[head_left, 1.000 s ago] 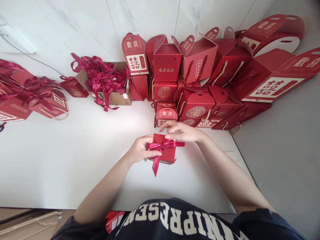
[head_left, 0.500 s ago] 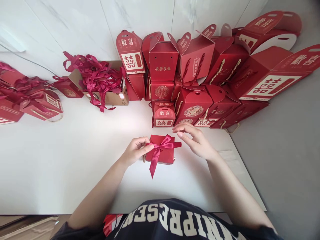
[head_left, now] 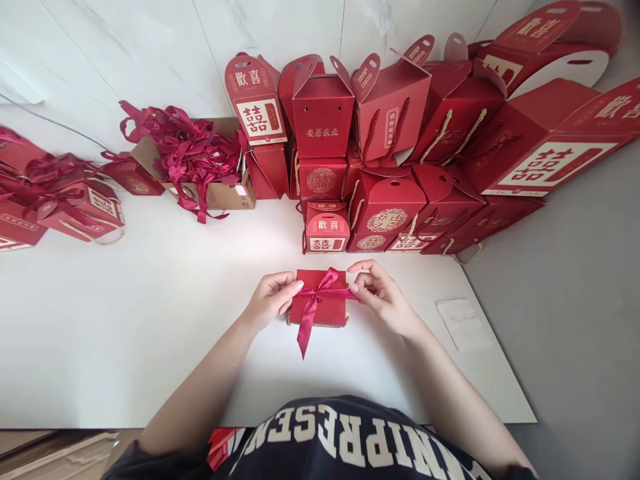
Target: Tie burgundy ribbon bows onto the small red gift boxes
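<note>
Left hand (head_left: 273,301) curled against one red gift box (head_left: 325,310), right hand (head_left: 383,298) pinching its one ribbon (head_left: 307,327)

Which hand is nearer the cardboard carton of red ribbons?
Left. The left hand is at the left side of the ribboned red gift box, toward the cardboard carton; the right hand is at the box's far side from it.

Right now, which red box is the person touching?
The low red box with a crimson bow, between the left hand and right hand; others sit farther back.
</note>
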`<act>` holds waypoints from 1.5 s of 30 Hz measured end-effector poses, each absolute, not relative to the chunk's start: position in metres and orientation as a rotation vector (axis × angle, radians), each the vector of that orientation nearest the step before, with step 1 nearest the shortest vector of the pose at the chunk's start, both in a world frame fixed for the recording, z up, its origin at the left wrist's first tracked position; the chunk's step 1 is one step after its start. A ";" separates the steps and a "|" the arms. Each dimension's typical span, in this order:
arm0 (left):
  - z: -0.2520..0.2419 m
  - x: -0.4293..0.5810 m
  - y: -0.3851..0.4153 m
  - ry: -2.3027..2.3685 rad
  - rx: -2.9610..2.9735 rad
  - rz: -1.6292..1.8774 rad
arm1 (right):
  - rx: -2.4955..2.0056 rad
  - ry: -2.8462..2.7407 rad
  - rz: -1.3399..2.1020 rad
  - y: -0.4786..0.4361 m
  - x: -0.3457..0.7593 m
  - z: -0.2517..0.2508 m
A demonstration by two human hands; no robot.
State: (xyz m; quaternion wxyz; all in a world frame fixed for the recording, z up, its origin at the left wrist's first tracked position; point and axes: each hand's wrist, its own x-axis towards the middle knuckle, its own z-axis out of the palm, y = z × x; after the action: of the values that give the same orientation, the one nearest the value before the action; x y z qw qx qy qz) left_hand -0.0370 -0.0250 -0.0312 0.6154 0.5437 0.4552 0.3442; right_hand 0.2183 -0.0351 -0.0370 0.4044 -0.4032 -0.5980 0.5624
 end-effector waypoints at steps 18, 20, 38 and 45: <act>-0.034 -0.035 -0.026 1.017 1.222 0.855 | -0.723 -2.255 0.224 -0.048 0.207 -0.017; -0.031 -0.034 -0.027 1.009 1.228 0.860 | -0.642 -2.356 0.074 -0.055 0.191 -0.017; -0.013 -0.014 -0.034 1.383 1.416 0.857 | -0.475 -2.226 0.340 -0.063 0.184 -0.023; -0.013 -0.015 -0.033 1.374 1.403 0.841 | -0.429 -2.178 0.601 -0.062 0.191 -0.022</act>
State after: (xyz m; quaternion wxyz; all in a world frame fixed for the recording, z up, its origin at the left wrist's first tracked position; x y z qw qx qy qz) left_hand -0.0150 -0.0330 -0.0131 0.4819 0.5754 0.5636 0.3452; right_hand 0.1908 -0.0619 -0.0215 0.4085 -0.1703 -0.8645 0.2385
